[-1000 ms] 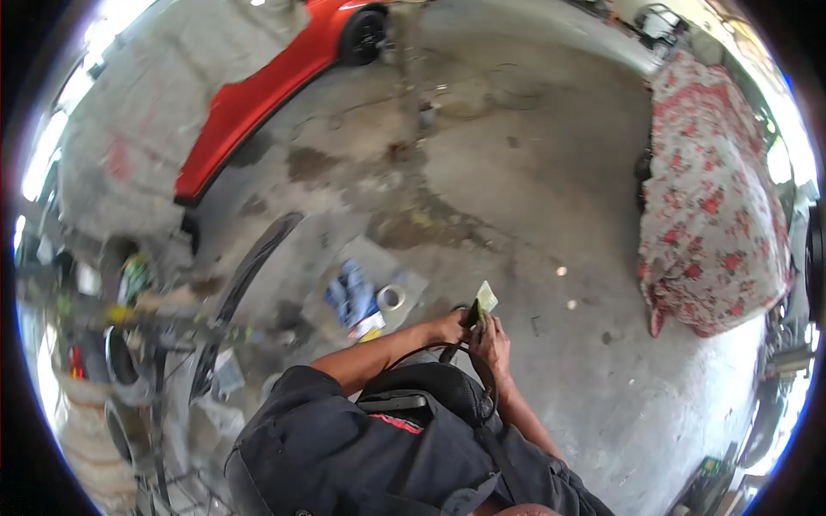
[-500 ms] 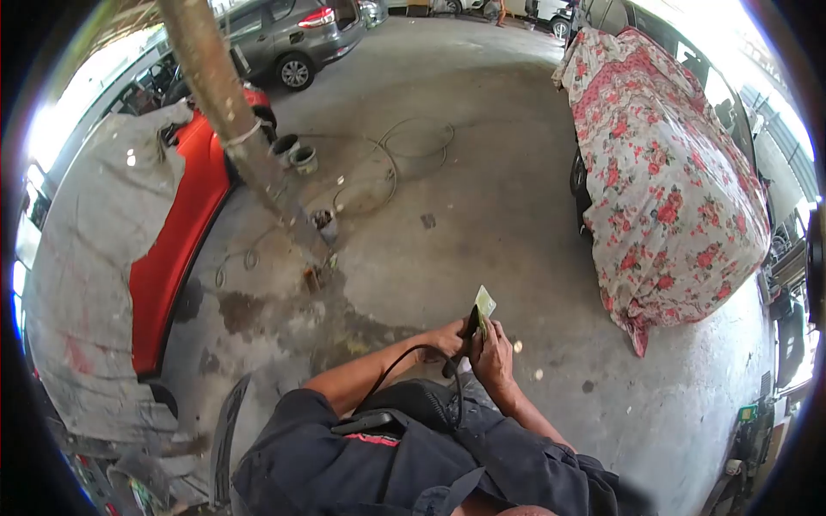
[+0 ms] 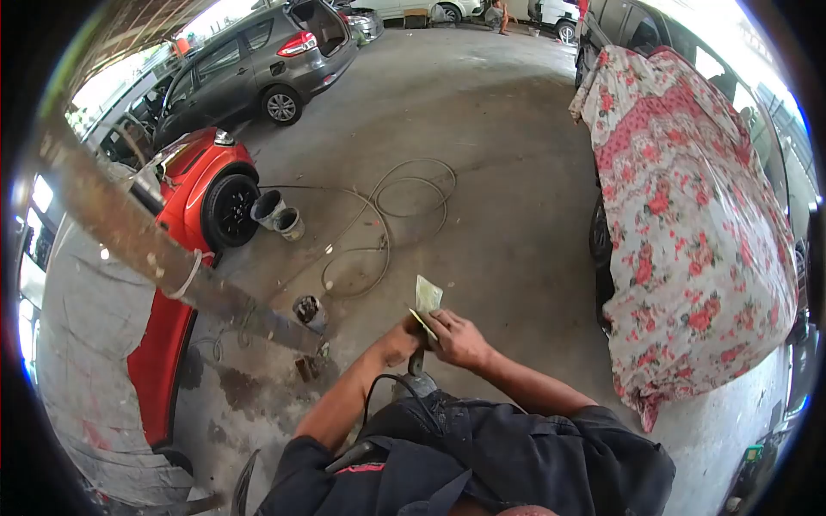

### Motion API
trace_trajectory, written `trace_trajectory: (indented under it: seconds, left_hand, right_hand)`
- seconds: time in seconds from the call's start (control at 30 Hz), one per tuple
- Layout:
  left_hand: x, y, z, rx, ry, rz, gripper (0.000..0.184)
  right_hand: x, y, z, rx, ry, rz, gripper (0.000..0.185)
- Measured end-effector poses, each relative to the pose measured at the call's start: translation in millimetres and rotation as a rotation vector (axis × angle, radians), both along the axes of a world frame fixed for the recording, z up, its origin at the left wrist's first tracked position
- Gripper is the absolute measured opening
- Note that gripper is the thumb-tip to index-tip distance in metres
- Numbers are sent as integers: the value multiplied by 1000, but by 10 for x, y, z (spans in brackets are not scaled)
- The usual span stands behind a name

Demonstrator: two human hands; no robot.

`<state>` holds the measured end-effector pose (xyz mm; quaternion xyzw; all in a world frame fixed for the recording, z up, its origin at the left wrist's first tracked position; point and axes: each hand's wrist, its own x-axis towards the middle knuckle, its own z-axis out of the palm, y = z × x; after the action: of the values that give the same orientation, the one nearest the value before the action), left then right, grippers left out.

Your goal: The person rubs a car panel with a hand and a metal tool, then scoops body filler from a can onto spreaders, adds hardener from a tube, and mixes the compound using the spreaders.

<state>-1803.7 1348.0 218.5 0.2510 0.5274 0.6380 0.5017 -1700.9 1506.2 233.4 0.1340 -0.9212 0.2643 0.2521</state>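
Observation:
In front of my body both hands meet. My right hand (image 3: 460, 340) is closed on a pale yellow-green paper (image 3: 428, 293), whose upper part sticks up past the fingers. Beside it, my left hand (image 3: 400, 340) is closed against a dark thing that lies mostly hidden between the hands; I cannot make out what it is. A folded edge of the paper shows between the two hands. Below them, a black strap (image 3: 372, 397) curves down to the black bag (image 3: 400, 421) at my waist.
A rusty post (image 3: 215, 288) slants across the left, beside a red car (image 3: 162, 361) under a grey cover. Buckets (image 3: 290, 224) and a coiled hose (image 3: 385, 215) lie ahead. A floral-covered vehicle (image 3: 680, 249) stands right, a grey car (image 3: 249, 73) back left. Far off is a person (image 3: 497, 15).
The view has swung up and leftward, bringing the grey car, hose and buckets into sight. My hands have shifted left in view, and the paper now shows a folded edge between them.

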Motion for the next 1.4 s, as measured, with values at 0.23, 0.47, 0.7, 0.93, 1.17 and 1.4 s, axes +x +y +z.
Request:
trace_trajectory:
  seconds: [0.23,0.47,0.7,0.93,1.17,1.4]
  left_hand:
    - [-1367,980,-284,-208,607,-140,59]
    - [-3403,1959,34,-157,-102,166,49]
    - [-4783,2892,129,91,232,84,45]
    - [-6227,3290,169,-115,330,235,49]
    - [-7772,3197,256,-182,346,585,65]
    - [-9719,3450,16,-238,513,626,60]
  right_hand:
    - [-2139,1106,-161,-205,-191,-403,35]
    - [-3415,2051,445,-271,-109,-322,35]
    - [-5043,2670,-241,-237,-110,-334,45]
    - [-7547,3942,111,-442,94,-201,21]
    - [-9227,3632,146,-1532,-763,-44,34]
    - [-11170,3855,-309,-1264,-958,167,39]
